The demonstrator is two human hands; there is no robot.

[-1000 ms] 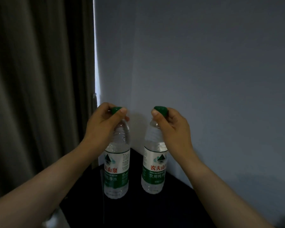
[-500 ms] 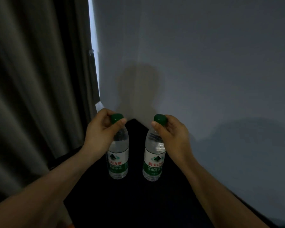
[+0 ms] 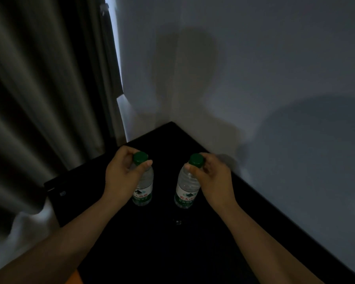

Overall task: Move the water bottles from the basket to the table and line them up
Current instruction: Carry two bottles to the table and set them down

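Perhaps a home: curtain [image 3: 39, 99], wall [image 3: 275, 68], table [image 3: 162, 242].

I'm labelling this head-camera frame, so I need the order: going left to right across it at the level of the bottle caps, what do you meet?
Curtain → left hand → left bottle → right bottle → right hand → wall.
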